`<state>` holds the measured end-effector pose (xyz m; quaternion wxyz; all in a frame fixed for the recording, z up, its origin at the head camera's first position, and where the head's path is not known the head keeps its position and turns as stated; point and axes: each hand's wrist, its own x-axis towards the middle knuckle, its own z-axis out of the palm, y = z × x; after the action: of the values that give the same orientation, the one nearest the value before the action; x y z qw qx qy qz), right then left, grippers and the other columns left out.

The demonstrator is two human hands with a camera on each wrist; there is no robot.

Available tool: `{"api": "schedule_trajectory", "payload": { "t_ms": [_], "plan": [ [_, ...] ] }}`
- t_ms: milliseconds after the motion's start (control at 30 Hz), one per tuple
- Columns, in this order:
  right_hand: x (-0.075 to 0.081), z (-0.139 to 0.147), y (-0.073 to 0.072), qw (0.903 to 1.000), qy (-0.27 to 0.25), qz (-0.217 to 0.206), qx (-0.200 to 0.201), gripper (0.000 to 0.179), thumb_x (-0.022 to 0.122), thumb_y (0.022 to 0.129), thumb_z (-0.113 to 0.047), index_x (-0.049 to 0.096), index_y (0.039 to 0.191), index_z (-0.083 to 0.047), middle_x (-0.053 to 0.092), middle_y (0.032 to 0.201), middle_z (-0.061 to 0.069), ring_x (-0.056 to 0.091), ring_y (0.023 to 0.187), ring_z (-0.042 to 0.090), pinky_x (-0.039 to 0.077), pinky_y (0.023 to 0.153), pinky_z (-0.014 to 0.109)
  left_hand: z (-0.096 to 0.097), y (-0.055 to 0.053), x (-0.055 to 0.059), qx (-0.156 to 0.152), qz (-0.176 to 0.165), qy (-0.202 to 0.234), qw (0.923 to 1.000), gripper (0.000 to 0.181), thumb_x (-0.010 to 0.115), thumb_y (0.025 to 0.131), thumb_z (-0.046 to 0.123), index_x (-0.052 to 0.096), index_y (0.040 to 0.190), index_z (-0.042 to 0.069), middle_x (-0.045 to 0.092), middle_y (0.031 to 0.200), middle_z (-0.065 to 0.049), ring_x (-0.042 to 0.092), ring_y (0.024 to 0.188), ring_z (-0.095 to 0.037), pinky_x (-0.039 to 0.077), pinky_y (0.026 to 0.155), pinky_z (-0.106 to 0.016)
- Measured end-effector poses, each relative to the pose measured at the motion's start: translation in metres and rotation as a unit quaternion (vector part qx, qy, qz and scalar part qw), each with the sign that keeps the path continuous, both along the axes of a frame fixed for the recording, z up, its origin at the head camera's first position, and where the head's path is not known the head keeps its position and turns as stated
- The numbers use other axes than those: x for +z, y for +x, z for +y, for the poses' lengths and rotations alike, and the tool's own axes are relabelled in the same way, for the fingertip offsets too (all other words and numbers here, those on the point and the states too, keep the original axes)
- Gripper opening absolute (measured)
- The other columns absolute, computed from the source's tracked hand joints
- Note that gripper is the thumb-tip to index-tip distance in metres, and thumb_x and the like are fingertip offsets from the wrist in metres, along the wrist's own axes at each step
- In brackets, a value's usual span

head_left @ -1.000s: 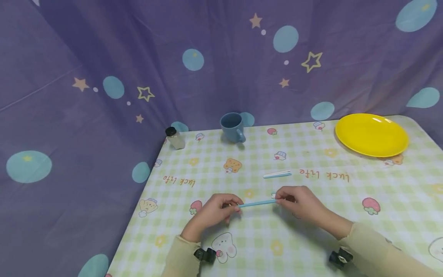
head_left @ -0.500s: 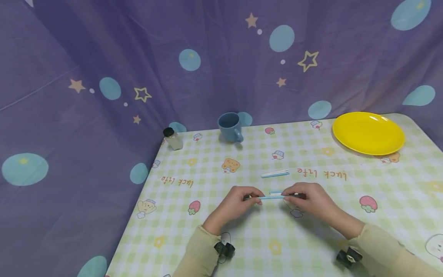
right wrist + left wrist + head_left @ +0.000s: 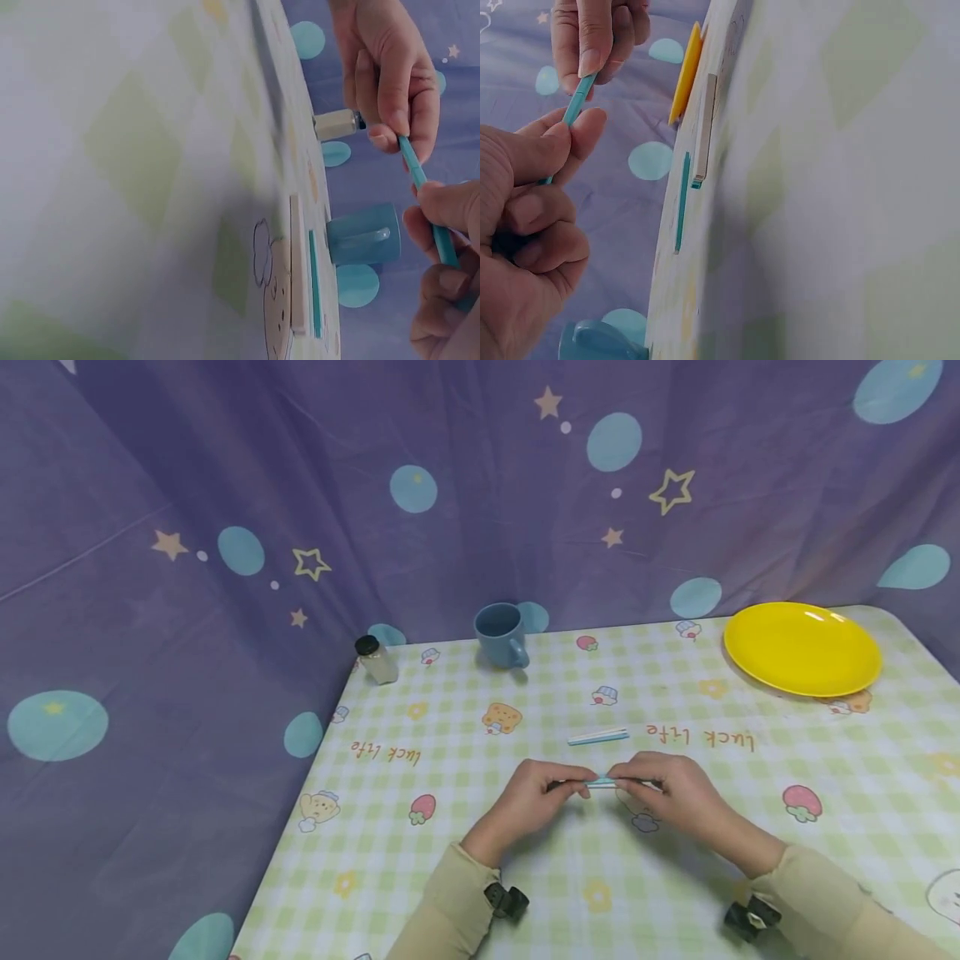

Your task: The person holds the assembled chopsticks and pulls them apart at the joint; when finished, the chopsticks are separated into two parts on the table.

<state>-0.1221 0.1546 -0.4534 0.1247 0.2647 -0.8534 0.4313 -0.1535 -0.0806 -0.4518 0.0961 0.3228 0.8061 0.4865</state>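
Observation:
Both hands meet over the middle of the tablecloth, fingertips close together on one slim teal stick point(image 3: 602, 779). My left hand point(image 3: 534, 799) pinches its left part between thumb and fingers, while my right hand point(image 3: 670, 782) pinches the right part. A fine seam crosses the teal stick point(image 3: 414, 163) between the two hands in the right wrist view. Much of its length is hidden in the fingers. Just beyond the hands lies a white-and-teal pair of short sticks point(image 3: 597, 737). Another white-and-teal piece point(image 3: 705, 131) lies closer, partly covered by the hands in the head view.
A blue mug point(image 3: 501, 637) stands at the back, its handle toward the right. Left of it is a small black-capped jar point(image 3: 377, 662). A yellow plate point(image 3: 802, 650) lies at the back right. Behind the table point(image 3: 450, 893) hangs a purple curtain point(image 3: 480, 527).
My left hand has moved right, up to my right hand, so the visible stretch of teal stick between them has shrunk to a short piece. The right hand has barely moved.

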Motion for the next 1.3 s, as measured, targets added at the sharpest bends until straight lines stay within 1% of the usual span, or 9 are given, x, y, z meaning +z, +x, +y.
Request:
{"api": "schedule_trajectory", "payload": {
  "t_ms": [100,300,533,600,700,833,967,1067,1300],
  "plan": [
    [0.002,-0.001,0.001,0.9999,0.002,-0.010,-0.006,0.016,0.074,0.086,-0.007,0.077,0.099,-0.017,0.068,0.084,-0.014,0.052,0.064,-0.002,0.046,0.058,0.024,0.002,0.000,-0.001,0.005,0.011,0.003,0.9999,0.020,0.064,0.093,0.008,0.075,0.110,0.009,0.074,0.093,-0.008,0.068,0.079,-0.019,0.047,0.066,-0.017],
    [0.007,0.000,0.000,0.9982,0.004,-0.058,-0.012,0.013,0.072,0.089,-0.012,0.077,0.099,-0.018,0.069,0.084,-0.010,0.054,0.066,0.000,0.048,0.060,0.025,0.002,-0.002,-0.004,0.011,0.051,0.000,0.9987,0.021,0.064,0.093,0.007,0.075,0.110,0.011,0.074,0.094,-0.007,0.068,0.082,-0.017,0.046,0.068,-0.018],
    [0.006,0.000,-0.003,0.9962,0.015,-0.084,-0.014,0.011,0.072,0.089,-0.013,0.078,0.096,-0.019,0.067,0.083,-0.014,0.049,0.061,0.003,0.043,0.056,0.024,0.000,-0.003,-0.006,0.002,0.041,-0.001,0.9992,0.021,0.063,0.093,0.006,0.074,0.110,0.012,0.074,0.098,-0.008,0.068,0.084,-0.018,0.046,0.070,-0.018],
    [0.006,0.001,-0.003,0.9962,0.017,-0.084,-0.015,0.011,0.073,0.088,-0.013,0.078,0.096,-0.019,0.067,0.082,-0.014,0.047,0.060,0.003,0.042,0.054,0.024,0.000,-0.004,-0.006,-0.001,0.034,-0.002,0.9994,0.022,0.062,0.094,0.007,0.074,0.111,0.013,0.074,0.098,-0.008,0.067,0.084,-0.016,0.047,0.071,-0.019],
    [0.004,0.000,-0.003,0.9965,0.023,-0.078,-0.019,0.012,0.073,0.088,-0.012,0.078,0.096,-0.019,0.066,0.082,-0.015,0.048,0.061,0.002,0.043,0.056,0.024,-0.001,-0.004,-0.004,0.000,0.018,-0.020,0.9996,0.021,0.062,0.095,0.009,0.074,0.110,0.017,0.074,0.095,0.000,0.062,0.075,-0.008,0.046,0.067,-0.019],
    [0.003,0.001,-0.004,0.9973,0.036,-0.060,-0.023,0.014,0.074,0.087,-0.012,0.078,0.097,-0.020,0.066,0.082,-0.017,0.049,0.063,0.000,0.043,0.058,0.024,-0.006,-0.006,-0.005,0.005,0.005,-0.034,0.9994,0.019,0.062,0.096,0.012,0.074,0.108,0.018,0.073,0.093,0.009,0.062,0.075,-0.011,0.047,0.068,-0.019],
    [0.003,0.002,-0.004,0.9979,0.050,-0.038,-0.016,0.019,0.074,0.086,-0.009,0.078,0.101,-0.019,0.066,0.079,-0.014,0.045,0.059,-0.001,0.040,0.055,0.023,-0.010,-0.006,-0.008,0.030,-0.004,-0.021,0.9993,0.014,0.065,0.094,0.012,0.076,0.103,0.013,0.073,0.098,0.005,0.066,0.086,-0.008,0.051,0.076,-0.021],
    [0.003,0.003,-0.005,0.9980,0.057,-0.024,-0.010,0.022,0.073,0.086,-0.006,0.077,0.103,-0.018,0.066,0.078,-0.012,0.044,0.059,-0.001,0.039,0.055,0.023,-0.013,-0.006,-0.009,0.053,-0.008,-0.016,0.9985,0.012,0.067,0.092,0.011,0.076,0.099,0.010,0.074,0.098,0.001,0.064,0.085,-0.003,0.051,0.075,-0.021],
    [0.002,0.007,-0.007,0.9977,0.060,-0.007,-0.032,0.024,0.073,0.085,-0.002,0.077,0.102,-0.017,0.067,0.082,-0.009,0.046,0.064,0.001,0.041,0.059,0.025,-0.017,-0.004,-0.009,0.089,-0.031,-0.008,0.9956,0.013,0.065,0.094,0.012,0.077,0.098,0.010,0.072,0.080,-0.005,0.053,0.052,-0.010,0.044,0.050,-0.022]
  ]
}}
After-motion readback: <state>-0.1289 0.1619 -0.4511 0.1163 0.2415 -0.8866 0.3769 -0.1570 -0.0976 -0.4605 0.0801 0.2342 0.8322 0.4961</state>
